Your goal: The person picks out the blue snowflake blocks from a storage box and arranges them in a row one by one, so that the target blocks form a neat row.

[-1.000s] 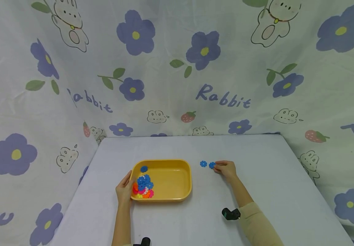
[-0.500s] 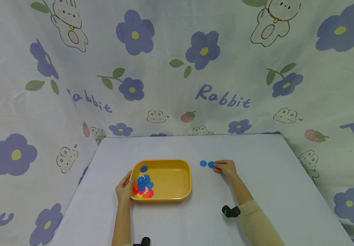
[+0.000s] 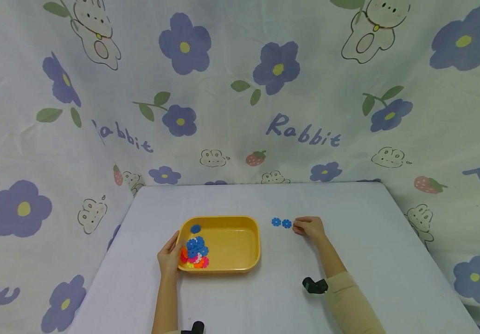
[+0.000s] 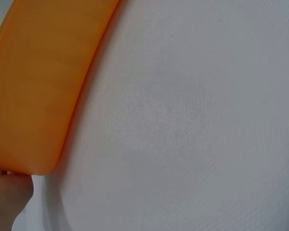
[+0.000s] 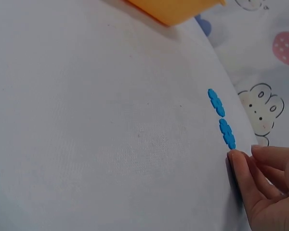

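Two blue flower-shaped plastic discs lie side by side on the white tabletop: a left one (image 3: pixel 276 222) and a right one (image 3: pixel 287 224). Just right of them is my right hand (image 3: pixel 310 228). In the right wrist view the thumb and fingers stand apart with nothing between them, the fingertips (image 5: pixel 237 155) right at the nearer disc's (image 5: pixel 227 134) edge. My left hand (image 3: pixel 168 257) grips the left end of a yellow tray (image 3: pixel 256 243). Several blue discs (image 3: pixel 196 247) and orange, pink, yellow and white ones (image 3: pixel 199 263) are heaped at the tray's left side.
One blue disc (image 3: pixel 195 229) lies apart near the tray's back left corner. The white table (image 3: pixel 348 204) meets a patterned cloth (image 3: pixel 223 116) at its back and sides. A black wrist device (image 3: pixel 315 285) sticks out from the right sleeve.
My right hand slid the second blue disc slightly left toward the first, then let it go and drew back a little to the right. The left hand and tray stay put.
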`<state>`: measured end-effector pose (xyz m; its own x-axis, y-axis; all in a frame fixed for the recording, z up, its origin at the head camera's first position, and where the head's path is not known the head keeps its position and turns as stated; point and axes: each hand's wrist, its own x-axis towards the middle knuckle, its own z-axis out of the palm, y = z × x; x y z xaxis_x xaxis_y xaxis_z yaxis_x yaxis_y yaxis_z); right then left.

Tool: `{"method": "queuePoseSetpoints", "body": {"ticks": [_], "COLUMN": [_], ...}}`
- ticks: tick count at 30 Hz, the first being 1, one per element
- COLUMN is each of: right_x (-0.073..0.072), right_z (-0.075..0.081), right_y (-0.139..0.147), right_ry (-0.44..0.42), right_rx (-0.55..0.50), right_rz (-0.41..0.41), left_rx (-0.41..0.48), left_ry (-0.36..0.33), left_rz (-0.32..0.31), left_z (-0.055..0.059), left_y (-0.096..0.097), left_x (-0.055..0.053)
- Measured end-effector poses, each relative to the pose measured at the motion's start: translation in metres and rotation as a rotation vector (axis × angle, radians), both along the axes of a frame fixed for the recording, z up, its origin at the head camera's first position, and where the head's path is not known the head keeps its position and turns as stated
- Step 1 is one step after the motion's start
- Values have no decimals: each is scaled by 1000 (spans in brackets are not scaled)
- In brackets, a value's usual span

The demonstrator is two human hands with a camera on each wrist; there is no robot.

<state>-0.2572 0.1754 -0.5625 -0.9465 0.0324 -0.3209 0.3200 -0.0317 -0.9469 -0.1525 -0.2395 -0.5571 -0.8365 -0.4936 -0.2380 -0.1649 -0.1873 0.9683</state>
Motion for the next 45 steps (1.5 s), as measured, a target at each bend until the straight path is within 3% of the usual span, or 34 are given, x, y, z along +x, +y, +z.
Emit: {"method": "queuePoseSetpoints", "body": {"ticks": [9,20,39,45], "right_x": [2,4,2,5], "right_z": [1,-1,-7,-4], "right_y": [-4,-4,-4,-7], "right_ry": [-19,21,26,35], "right_rx": [-34,-86,-65,-38], "right_rz": [-48,-26,3,-28], "left_rx": [7,12,-18,-16], "left_ry": [4,2,-1,8], "left_rz": [7,7,29,28], "left_z": [1,1,-1,-1], "left_y": [1,1,1,1], "left_x": [0,0,-1,-1]}}
